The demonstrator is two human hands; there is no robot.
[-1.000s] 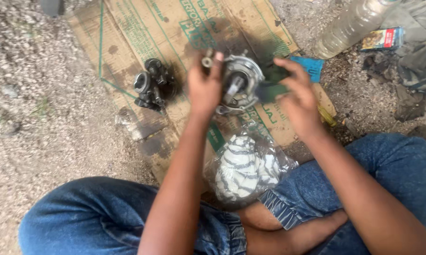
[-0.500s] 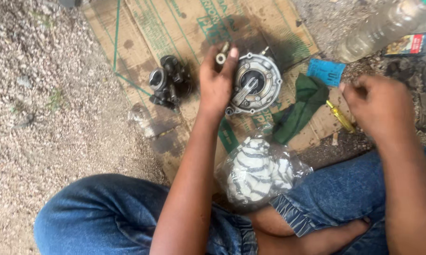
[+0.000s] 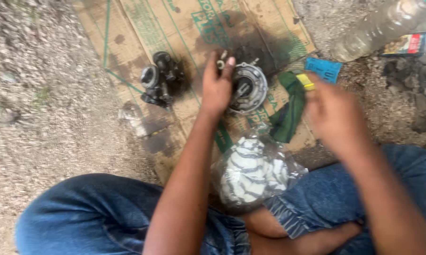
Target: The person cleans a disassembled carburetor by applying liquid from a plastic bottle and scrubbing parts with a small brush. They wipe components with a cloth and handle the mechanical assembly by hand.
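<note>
- Flat cardboard on gravel, same spot as before.
- Round metal part still on cardboard, left hand still gripping its edge, fingers curled.
- Right hand now back near green cloth, blurry, pinching small yellow thing.

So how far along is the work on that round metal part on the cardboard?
Done: the black carburettor-like part lies set aside on the oil-stained cardboard. In hand: the left hand steadies the round metal part; the right hand is blurred, with something yellow at its fingertips. Left: both pieces remain separate.
</note>
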